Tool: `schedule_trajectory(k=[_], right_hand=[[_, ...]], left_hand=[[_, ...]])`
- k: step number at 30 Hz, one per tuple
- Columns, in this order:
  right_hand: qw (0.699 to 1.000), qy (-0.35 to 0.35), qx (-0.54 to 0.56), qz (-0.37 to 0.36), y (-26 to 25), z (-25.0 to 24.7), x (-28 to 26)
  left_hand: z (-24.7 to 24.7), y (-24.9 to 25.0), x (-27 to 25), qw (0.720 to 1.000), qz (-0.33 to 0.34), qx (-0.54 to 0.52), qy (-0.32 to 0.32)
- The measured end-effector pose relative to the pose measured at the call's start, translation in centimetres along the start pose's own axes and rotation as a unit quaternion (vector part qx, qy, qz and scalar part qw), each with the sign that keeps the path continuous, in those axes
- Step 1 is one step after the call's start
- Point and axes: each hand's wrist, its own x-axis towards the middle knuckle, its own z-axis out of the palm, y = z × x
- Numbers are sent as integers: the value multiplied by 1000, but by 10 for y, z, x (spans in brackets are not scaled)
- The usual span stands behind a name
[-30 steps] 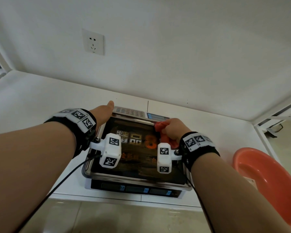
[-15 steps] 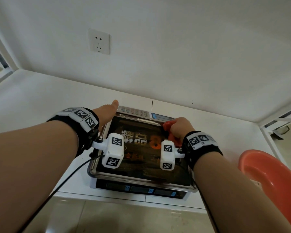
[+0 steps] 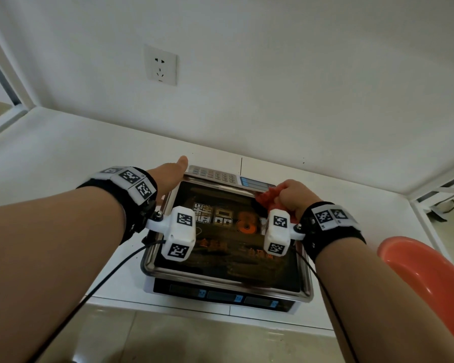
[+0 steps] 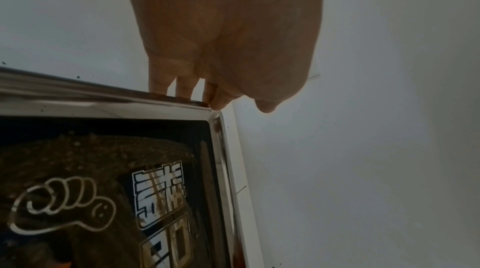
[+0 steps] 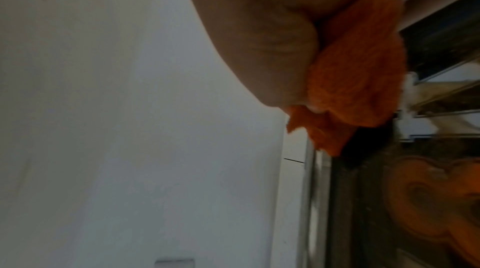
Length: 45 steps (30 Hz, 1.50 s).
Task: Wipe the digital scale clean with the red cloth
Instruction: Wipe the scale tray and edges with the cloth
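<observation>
While your right hand [image 3: 294, 196] keeps its fingers curled tight around the bunched red cloth [image 3: 266, 199], it has carried the cloth from mid-platter a second ago to the far right corner of the digital scale [image 3: 226, 260], just below the blue display. Your left hand [image 3: 169, 176] stays at the far left corner, fingertips [image 4: 158, 86] extended and resting on the steel platter's rim, thumb free. An orange basin [image 3: 430, 279] sits right of the scale on the white counter [image 3: 50, 158].
</observation>
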Motion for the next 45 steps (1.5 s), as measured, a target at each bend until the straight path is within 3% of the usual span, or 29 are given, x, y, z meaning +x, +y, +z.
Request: schedule_trajectory(k=[2, 4, 8, 11, 15, 19, 22, 26, 32, 35, 37, 45], right_hand=[[996, 60, -66, -7, 3, 6, 3], [991, 72, -111, 6, 3, 12, 3], [995, 67, -72, -4, -5, 24, -2], [996, 49, -74, -22, -10, 34, -2], [998, -23, 50, -4, -21, 26, -5], [998, 66, 6, -18, -20, 16, 7], [988, 126, -86, -17, -14, 24, 7], [983, 110, -142, -40, -18, 36, -3], [989, 40, -98, -100, -26, 49, -4], [995, -11, -26, -99, -34, 44, -7], [995, -1, 12, -96, -40, 35, -10], [978, 92, -161, -94, -33, 44, 11]], left_hand=[[0, 0, 0, 1000, -5, -5, -1], [1, 0, -1, 1000, -4, -3, -2], [4, 1, -1, 1000, 1, 3, 5], [3, 1, 0, 1000, 5, 8, 9], [0, -1, 1, 1000, 5, 7, 2], [-3, -1, 0, 1000, -9, -15, -5], [-3, 0, 0, 1000, -3, -5, -8], [-3, 1, -2, 1000, -4, -4, -6], [-2, 2, -3, 1000, -1, -4, -6], [-2, 2, -3, 1000, -1, 0, -3], [-3, 2, -3, 1000, -3, -3, -10], [-3, 4, -7, 1000, -8, -22, -6]])
